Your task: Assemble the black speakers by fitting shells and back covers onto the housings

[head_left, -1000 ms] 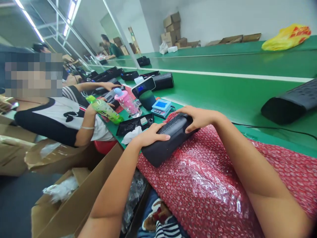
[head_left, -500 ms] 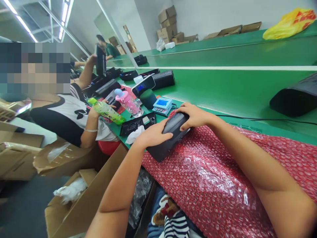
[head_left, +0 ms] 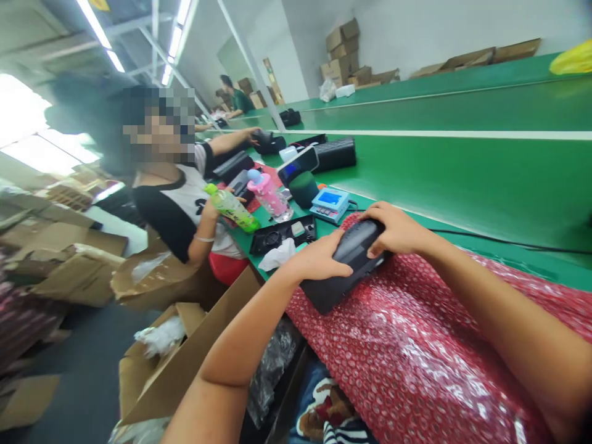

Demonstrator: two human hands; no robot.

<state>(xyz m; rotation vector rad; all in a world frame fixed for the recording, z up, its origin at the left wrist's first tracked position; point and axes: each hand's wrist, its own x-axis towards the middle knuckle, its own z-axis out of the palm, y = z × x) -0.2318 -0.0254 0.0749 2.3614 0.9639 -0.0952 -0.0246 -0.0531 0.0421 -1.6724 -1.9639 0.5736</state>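
A long green workbench (head_left: 462,185) runs away across the view, with a sheet of red bubble wrap (head_left: 416,351) spread over its near edge and an open cardboard box (head_left: 185,351) on the floor beside it. A seated co-worker (head_left: 185,209) in a black-and-white T-shirt works at the bench to the left, one hand around a green-capped plastic bottle (head_left: 231,209), the other arm stretched along the bench. A black oblong speaker (head_left: 330,290) lies at a slant on the bubble wrap, near the bench edge. The left hand (head_left: 317,262) lies across its near side, fingers together and curved over it, while the right hand (head_left: 393,229) cups its far end, fingers bent over the top; both are partly closed and have hold of it. On the bench just beyond sit a small digital scale (head_left: 330,203) with a blue screen, a pink bottle (head_left: 267,194) and a crumpled white tissue (head_left: 280,256)
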